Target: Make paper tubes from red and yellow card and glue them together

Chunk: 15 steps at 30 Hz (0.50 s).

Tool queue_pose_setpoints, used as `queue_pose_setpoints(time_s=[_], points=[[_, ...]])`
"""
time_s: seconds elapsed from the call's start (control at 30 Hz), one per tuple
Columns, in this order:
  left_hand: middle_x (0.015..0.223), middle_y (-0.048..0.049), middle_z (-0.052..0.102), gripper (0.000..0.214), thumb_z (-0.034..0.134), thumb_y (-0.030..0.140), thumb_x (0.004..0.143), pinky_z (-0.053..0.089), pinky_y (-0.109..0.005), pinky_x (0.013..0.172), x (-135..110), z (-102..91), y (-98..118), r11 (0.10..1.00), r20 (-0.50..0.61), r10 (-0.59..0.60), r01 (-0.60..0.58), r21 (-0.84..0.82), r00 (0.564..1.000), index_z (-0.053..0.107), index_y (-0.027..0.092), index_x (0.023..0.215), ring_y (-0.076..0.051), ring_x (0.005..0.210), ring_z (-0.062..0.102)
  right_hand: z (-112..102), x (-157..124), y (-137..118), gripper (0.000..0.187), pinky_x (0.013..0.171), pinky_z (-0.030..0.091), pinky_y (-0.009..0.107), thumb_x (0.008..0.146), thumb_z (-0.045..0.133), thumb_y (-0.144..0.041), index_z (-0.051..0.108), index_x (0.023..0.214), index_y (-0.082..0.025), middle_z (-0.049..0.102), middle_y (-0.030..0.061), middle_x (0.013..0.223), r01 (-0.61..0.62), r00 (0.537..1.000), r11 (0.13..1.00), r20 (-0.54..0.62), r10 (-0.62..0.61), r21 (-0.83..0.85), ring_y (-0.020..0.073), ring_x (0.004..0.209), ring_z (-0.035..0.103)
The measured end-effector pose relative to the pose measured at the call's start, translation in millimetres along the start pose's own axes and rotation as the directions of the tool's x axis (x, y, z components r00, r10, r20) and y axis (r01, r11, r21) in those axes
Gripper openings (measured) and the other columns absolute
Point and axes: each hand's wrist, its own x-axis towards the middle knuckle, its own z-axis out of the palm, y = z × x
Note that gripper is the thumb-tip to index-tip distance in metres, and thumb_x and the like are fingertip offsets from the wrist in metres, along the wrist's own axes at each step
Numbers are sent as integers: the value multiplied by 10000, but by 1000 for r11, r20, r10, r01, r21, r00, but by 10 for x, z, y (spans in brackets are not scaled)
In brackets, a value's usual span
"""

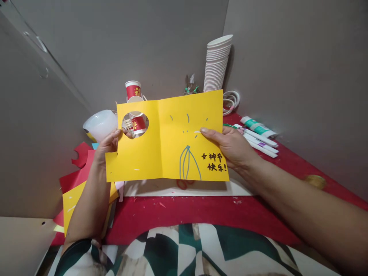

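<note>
I hold an opened yellow paper card (169, 145) upright in front of me. Its left half has a round cut-out hole, and its right half carries blue line drawing and black handwritten characters. My left hand (107, 147) grips the card's left edge, thumb near the hole. My right hand (230, 147) pinches the right edge, fingers over the front. Through the hole a red and white paper cup (138, 124) shows behind the card.
A red cloth (184, 214) covers the table. Behind the card stand a second red cup (133, 90), a stack of white paper cups (217, 63), a translucent container (100, 123) and a coiled white cable (231, 100). Tubes and markers (260, 136) lie right; red and yellow paper scraps (76, 180) lie left.
</note>
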Motion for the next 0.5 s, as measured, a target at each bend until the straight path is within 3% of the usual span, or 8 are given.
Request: queue_pose_setpoints(time_s=[0.13, 0.33, 0.43, 0.5], points=[[726, 3, 736, 253, 857, 233, 644, 558, -207, 605, 90, -109, -39, 995, 59, 29, -35, 90, 998, 680, 149, 805, -126, 630, 687, -12, 1, -10, 350, 736, 648, 440, 626, 884, -439, 746, 891, -256, 808, 65, 933, -29, 999, 999, -23, 30, 20, 280, 821, 770], [712, -30, 759, 402, 941, 235, 530, 548, -204, 613, 205, -254, -76, 982, 103, -20, 0, 188, 995, 708, 156, 848, -156, 684, 710, 6, -31, -58, 383, 778, 649, 479, 579, 906, -473, 740, 851, -260, 810, 63, 966, -24, 999, 999, 47, 23, 28, 303, 856, 772], [722, -16, 760, 409, 936, 255, 555, 576, -244, 655, 149, -260, -64, 986, 100, -12, -4, 164, 995, 699, 175, 879, -176, 703, 726, -2, -38, -55, 382, 790, 650, 481, 573, 902, -499, 743, 843, -281, 808, 54, 999, -28, 998, 999, 65, 26, 21, 308, 891, 769], [769, -11, 767, 393, 895, 377, 645, 604, -303, 701, 96, -245, -67, 996, 85, -13, 5, 92, 996, 700, 201, 938, -208, 754, 745, -3, -39, -53, 365, 801, 647, 488, 590, 890, -501, 745, 847, -288, 805, 56, 1016, -16, 998, 1000, 60, 15, 16, 313, 916, 766]])
